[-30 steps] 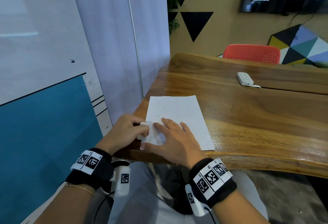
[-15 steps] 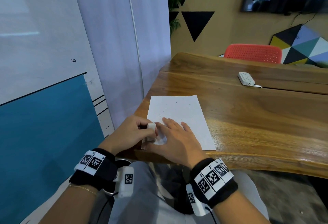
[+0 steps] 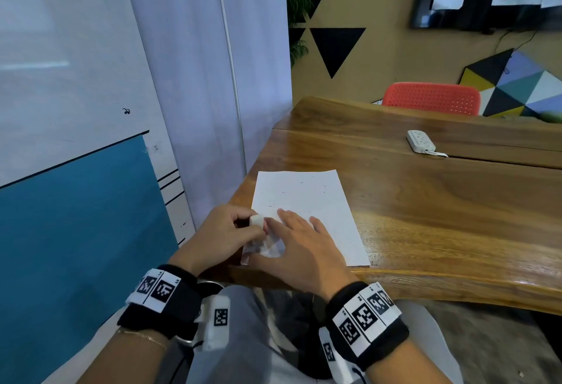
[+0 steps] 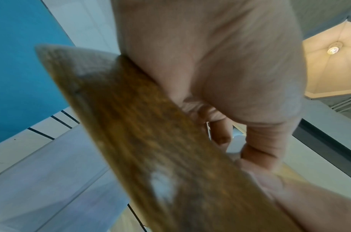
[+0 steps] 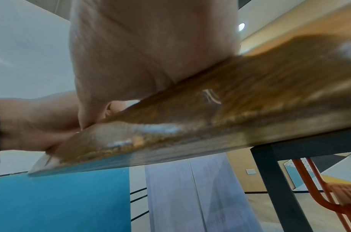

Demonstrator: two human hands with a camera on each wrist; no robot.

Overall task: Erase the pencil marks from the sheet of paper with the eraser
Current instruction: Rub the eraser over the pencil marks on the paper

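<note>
Wooden table (image 3: 425, 216) carries the sheet of paper (image 3: 307, 201) at its near-left corner, right hand (image 3: 301, 250) flat with fingers spread pinning it, left hand (image 3: 219, 234) pinching the eraser (image 3: 256, 220) at the paper's left edge, mid-rub; next, likely the faint marks farther up.

White power strip (image 3: 421, 141) far on wooden table (image 3: 441, 207); red chair (image 3: 431, 98) behind; plant (image 3: 298, 23), possibly, at curtain edge.
</note>
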